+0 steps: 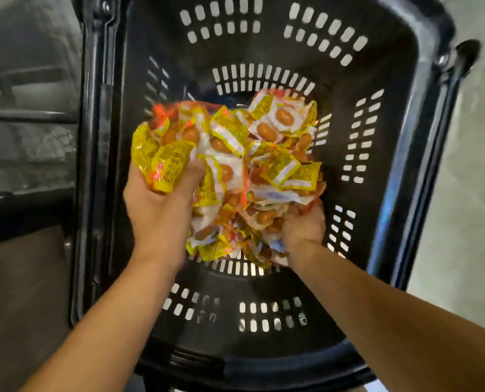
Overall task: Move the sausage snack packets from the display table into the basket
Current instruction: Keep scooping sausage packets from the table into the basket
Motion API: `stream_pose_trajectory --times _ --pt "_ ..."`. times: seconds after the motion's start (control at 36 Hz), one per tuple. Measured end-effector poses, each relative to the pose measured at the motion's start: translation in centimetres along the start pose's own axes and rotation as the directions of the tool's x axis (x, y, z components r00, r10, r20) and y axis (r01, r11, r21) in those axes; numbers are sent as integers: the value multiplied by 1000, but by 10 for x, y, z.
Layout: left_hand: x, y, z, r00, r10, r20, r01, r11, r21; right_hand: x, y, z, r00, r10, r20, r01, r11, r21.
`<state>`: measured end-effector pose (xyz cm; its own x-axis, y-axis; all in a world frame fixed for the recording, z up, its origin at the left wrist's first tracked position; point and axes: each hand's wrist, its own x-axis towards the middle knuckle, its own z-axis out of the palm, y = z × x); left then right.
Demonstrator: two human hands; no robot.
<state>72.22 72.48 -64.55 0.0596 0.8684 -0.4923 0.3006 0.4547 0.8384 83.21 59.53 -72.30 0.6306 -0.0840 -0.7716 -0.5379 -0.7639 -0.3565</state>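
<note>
Both arms are stretched down into the black basket (391, 114), seen from straight above. The left hand (162, 205) is turned back-up, its thumb curled over the top of a yellow packet (167, 168), and a thick bunch of packets is clutched at the left side of the heap. The right hand (303, 224) is pushed in from the lower right, its fingers buried under the wrappers; a handful appears to be gripped, though the fingertips are hidden.

Between the two hands the heap of sausage snack packets (235, 176) is gathered, yellow and white wrappers with brown sausages printed or showing through, all of it inside the basket's walls. Whether the heap is resting on the basket floor or is held just above it cannot be told.

Around the heap, bare dark floor and slotted walls are seen on every side, with the widest open room toward the far wall and the right wall. The near rim (235, 372) is crossed by both forearms. The left rim is flanked by a dark, blurred shelf or table edge (26, 120), and pale floor (467, 193) is seen beyond the right rim.
</note>
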Motion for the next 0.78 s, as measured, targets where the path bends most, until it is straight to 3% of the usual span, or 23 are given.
stream_pose_trajectory --times 0.11,0.31,0.53,0.64,0.69,0.78 --pt "31 -31 29 999 -38 29 37 998 44 4 11 -1 1000 -22 -5 22 998 -55" --pt "57 -92 39 966 -242 -90 258 882 394 12 17 -2 998 -51 23 53 992 -112" --pt "22 -62 13 944 -311 114 194 796 573 -9 12 -31 985 -22 170 42 993 -114" --pt "-12 -38 -14 887 -406 219 174 734 656 -40 6 -61 953 6 302 19 997 -79" --pt "-33 -20 -23 869 -427 249 185 749 636 -57 0 -77 935 -12 355 57 991 -117" --pt "-66 15 -36 883 -372 285 103 748 655 -86 -13 -106 892 -104 440 241 932 -269"
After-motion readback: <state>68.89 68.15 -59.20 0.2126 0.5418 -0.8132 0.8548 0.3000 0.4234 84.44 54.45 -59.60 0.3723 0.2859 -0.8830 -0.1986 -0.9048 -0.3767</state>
